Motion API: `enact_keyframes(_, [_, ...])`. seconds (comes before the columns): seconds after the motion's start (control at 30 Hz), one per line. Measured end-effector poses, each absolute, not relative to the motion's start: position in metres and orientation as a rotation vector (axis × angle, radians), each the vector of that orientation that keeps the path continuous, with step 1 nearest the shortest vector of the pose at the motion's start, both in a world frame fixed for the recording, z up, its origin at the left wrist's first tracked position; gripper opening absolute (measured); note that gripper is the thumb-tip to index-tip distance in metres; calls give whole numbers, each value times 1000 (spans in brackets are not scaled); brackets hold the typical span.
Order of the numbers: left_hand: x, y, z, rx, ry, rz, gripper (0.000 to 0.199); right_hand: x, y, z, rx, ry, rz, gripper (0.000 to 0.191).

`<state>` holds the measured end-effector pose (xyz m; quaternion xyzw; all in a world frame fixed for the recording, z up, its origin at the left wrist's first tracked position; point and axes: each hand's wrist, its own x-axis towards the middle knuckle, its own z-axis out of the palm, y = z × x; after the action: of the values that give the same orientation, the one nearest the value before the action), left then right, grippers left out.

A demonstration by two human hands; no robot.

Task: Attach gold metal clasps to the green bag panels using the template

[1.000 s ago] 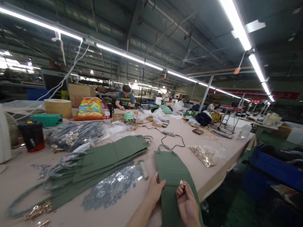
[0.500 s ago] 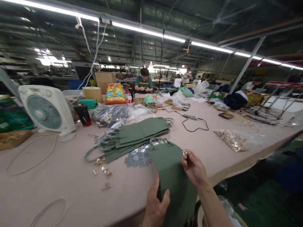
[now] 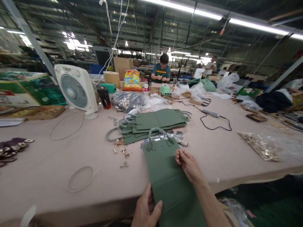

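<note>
A long green panel [image 3: 165,176] with a rope-like handle at its far end hangs over the table's front edge. My left hand [image 3: 146,206] grips its left edge, thumb on top. My right hand [image 3: 188,164] pinches a small gold metal piece [image 3: 176,152] just above the panel's right side. Behind it lies a stack of green panels [image 3: 156,121] with similar handles. Loose gold pieces [image 3: 124,151] are scattered left of the panel. Clear plastic with a cylindrical item [image 3: 181,142] shows beside the handle.
A white fan [image 3: 75,90] and a dark tumbler [image 3: 104,97] stand at the left. On the right lie a corded tool [image 3: 209,113] and a bag of gold pieces [image 3: 260,146]. Across the table a person [image 3: 161,69] works. A looped cord [image 3: 81,178] lies near the front left.
The view has swung left. The green panel has been laid flatter and extends farther over the clear plastic, its handle now fully visible. Both hands keep their holds.
</note>
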<state>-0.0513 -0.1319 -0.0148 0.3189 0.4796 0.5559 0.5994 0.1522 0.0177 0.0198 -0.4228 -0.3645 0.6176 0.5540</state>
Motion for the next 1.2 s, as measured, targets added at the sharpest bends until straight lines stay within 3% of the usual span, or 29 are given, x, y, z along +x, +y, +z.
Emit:
enact_keyframes(0.13, [-56, -117, 6, 736, 1023, 1263, 68, 149, 20, 6, -987, -862, 1419, 44])
enact_keyframes(0.3, [-65, -83, 13, 812, 1105, 1288, 37, 151, 22, -3, -1071, -1019, 1329, 41])
enact_keyframes(0.43, [-72, -51, 14, 690, 1142, 1449, 48, 154, 23, -6, -1113, -1105, 1291, 44])
enact_keyframes(0.53, [-75, -22, 26, 590, 1049, 1486, 44, 154, 23, -4, -1128, -1154, 1301, 45])
enact_keyframes(0.63, [-75, 9, 39, 592, 953, 1363, 64, 152, 21, -1, -1172, -1228, 1276, 46])
enact_keyframes(0.9, [-72, 38, 25, 444, 799, 1169, 42, 155, 27, -1, -1132, -1215, 1230, 42])
enact_keyframes(1.2, [-68, 31, 12, 391, 792, 1116, 41, 138, 69, 17, -1105, -1564, 602, 26])
